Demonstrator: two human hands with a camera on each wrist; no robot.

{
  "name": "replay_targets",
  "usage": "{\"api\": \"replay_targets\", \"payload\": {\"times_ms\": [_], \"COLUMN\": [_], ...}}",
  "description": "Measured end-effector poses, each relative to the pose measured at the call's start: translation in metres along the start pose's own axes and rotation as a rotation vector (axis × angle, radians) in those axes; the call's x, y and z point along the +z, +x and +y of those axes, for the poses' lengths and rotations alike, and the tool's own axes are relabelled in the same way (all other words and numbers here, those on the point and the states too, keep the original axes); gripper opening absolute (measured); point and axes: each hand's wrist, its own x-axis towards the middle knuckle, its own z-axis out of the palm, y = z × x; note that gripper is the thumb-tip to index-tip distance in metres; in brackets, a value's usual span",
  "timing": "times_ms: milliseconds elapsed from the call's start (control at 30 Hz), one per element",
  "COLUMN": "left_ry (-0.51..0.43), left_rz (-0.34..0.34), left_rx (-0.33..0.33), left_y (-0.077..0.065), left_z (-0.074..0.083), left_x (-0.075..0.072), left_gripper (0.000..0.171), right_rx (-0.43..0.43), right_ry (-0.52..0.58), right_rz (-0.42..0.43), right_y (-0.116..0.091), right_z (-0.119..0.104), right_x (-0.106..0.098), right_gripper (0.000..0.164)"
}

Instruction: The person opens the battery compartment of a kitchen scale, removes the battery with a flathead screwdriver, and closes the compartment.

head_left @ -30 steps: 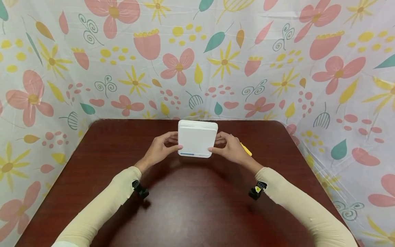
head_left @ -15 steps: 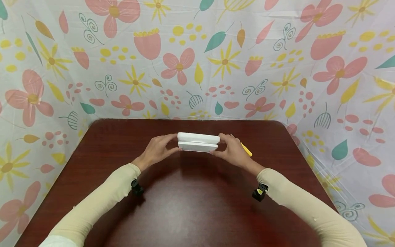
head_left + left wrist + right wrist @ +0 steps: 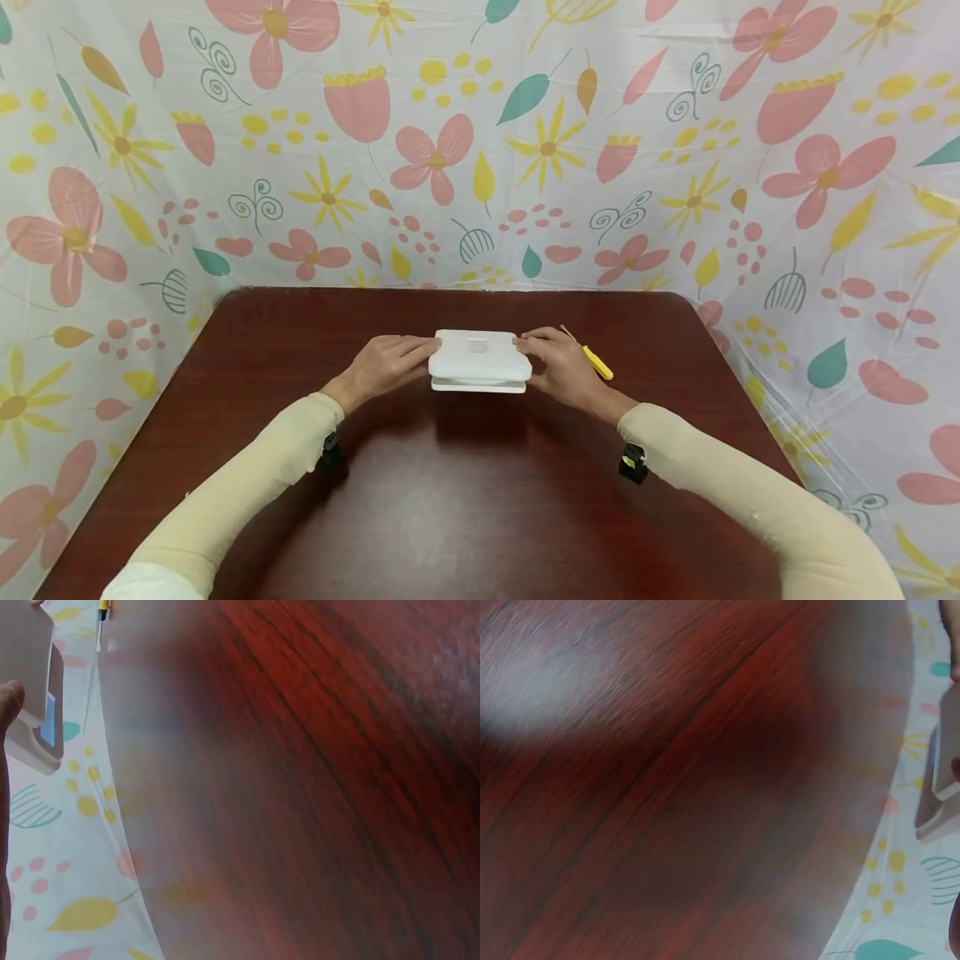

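Between both hands is a white, square, flat device made of two stacked slabs, held above the table. Its upward face carries a small grey printed patch. My left hand grips the left edge and my right hand the right edge, fingers at the far corners. In the left wrist view the device shows at the left edge, with a bluish strip between its slabs; a thumb lies on it. The right wrist view catches only a corner of the device.
A screwdriver with a yellow handle lies on the table just beyond my right hand. The dark red-brown wooden table reaches back to a floral curtain, which also hangs along both sides.
The device has tipped over between my hands: its plain broad face showed first, then its layered edge, now the face with the printed patch. It also sits slightly lower. The screwdriver has not moved.
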Motion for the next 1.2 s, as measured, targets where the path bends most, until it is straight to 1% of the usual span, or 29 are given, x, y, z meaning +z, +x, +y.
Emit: {"api": "replay_targets", "payload": {"times_ms": [33,67,100,167,233,333,467,533,633,733,933,1133,1200], "left_ry": [0.014,0.033,0.060,0.114,0.173,0.224,0.248,0.253,0.256,0.249,0.204,0.183,0.164], "left_rz": [-0.002,-0.003,-0.007,-0.011,-0.017,-0.031,-0.062,-0.067,-0.062,-0.074,-0.122,-0.156,-0.166], "left_rx": [0.020,0.039,0.059,0.101,0.141,0.186,0.225,0.245,0.280,0.292,0.268,0.259,0.250], "left_y": [0.000,0.000,0.000,0.000,0.000,-0.002,-0.005,-0.005,-0.007,-0.008,-0.010,-0.013,-0.013], "left_z": [0.000,-0.001,-0.001,-0.001,-0.002,-0.003,-0.005,-0.006,-0.006,-0.006,-0.004,-0.004,-0.005], "left_x": [0.001,0.001,0.002,0.003,0.006,0.010,0.018,0.021,0.027,0.030,0.036,0.039,0.040], "left_gripper": [0.030,0.025,0.023,0.025,0.027,0.026,0.025,0.025,0.027,0.029,0.031,0.029,0.029], "right_rx": [-0.041,-0.083,-0.127,-0.208,-0.277,-0.351,-0.429,-0.460,-0.495,-0.511,-0.521,-0.547,-0.549], "right_ry": [-0.022,-0.046,-0.070,-0.115,-0.161,-0.223,-0.300,-0.329,-0.369,-0.396,-0.398,-0.388,-0.389], "right_rz": [0.016,0.028,0.036,0.055,0.065,0.071,0.062,0.053,0.035,0.025,0.020,0.046,0.050], "right_y": [-0.001,-0.001,-0.001,-0.003,-0.004,-0.006,-0.007,-0.008,-0.009,-0.010,-0.013,-0.014,-0.014], "right_z": [0.002,0.004,0.005,0.009,0.013,0.018,0.023,0.024,0.025,0.025,0.027,0.030,0.031], "right_x": [0.002,0.005,0.007,0.011,0.015,0.021,0.027,0.029,0.033,0.037,0.042,0.047,0.048], "right_gripper": [0.053,0.045,0.037,0.022,0.014,0.011,0.021,0.024,0.025,0.025,0.023,0.028,0.030]}}
